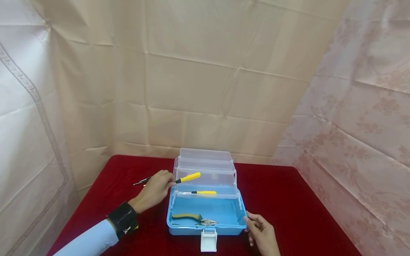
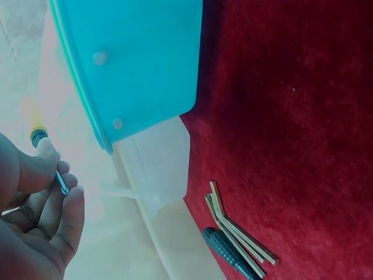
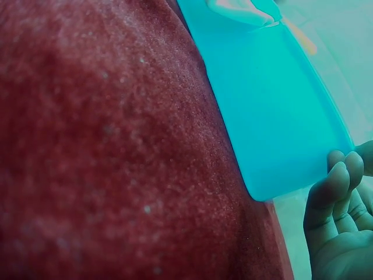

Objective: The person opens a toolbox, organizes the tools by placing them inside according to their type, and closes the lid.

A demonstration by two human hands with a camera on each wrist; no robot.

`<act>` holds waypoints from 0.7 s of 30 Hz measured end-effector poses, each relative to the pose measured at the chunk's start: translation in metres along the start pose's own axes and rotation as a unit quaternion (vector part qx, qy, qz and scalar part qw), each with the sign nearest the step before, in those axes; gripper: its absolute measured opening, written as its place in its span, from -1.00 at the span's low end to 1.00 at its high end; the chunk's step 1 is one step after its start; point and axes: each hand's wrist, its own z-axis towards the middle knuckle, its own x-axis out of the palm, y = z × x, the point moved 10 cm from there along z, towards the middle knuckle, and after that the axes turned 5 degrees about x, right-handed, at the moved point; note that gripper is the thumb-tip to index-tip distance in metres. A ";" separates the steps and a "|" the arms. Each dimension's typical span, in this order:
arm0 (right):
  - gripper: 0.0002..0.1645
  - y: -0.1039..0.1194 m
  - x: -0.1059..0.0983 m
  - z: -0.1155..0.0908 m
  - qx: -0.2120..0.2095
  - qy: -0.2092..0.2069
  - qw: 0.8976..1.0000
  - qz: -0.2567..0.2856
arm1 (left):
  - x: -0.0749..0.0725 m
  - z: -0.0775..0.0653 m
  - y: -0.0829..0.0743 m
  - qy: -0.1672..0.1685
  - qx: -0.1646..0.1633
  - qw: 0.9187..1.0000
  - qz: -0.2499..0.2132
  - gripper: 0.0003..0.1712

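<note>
My left hand [image 1: 156,189] pinches a yellow-handled screwdriver [image 1: 189,177] near the shaft, its handle pointing right over the toolbox's clear tray. The metal tip [image 2: 64,190] shows among the fingers in the left wrist view. With thumb and fingertips, my right hand [image 1: 263,233] grips the front right corner of the open blue toolbox [image 1: 224,230]. A second yellow screwdriver [image 1: 206,192] lies in the clear tray [image 1: 205,176]. Pliers [image 1: 189,216] with yellowish handles rest in the toolbox's bottom, near its front wall.
Left of the toolbox, partly behind my left hand, lies a dark-handled tool [image 2: 224,249] beside several hex keys [image 2: 239,230]. A white latch [image 1: 209,241] hangs off the toolbox front. Red cloth [image 1: 272,192] covers the table; draped fabric [image 1: 198,89] stands behind it.
</note>
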 end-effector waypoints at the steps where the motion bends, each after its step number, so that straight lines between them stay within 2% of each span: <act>1: -0.36 0.000 0.000 0.000 0.001 0.000 1.000 0.001 | 0.001 0.000 -0.001 0.001 0.002 1.000 0.002 -0.81; 8: -0.38 -0.001 0.000 0.001 -0.005 -0.003 1.000 0.004 | 0.003 0.001 -0.004 0.004 0.018 1.000 0.005 -0.81; 21: -0.32 -0.001 0.001 0.000 -0.002 0.003 1.000 0.006 | 0.003 0.002 -0.007 0.005 0.021 1.000 0.002 -0.79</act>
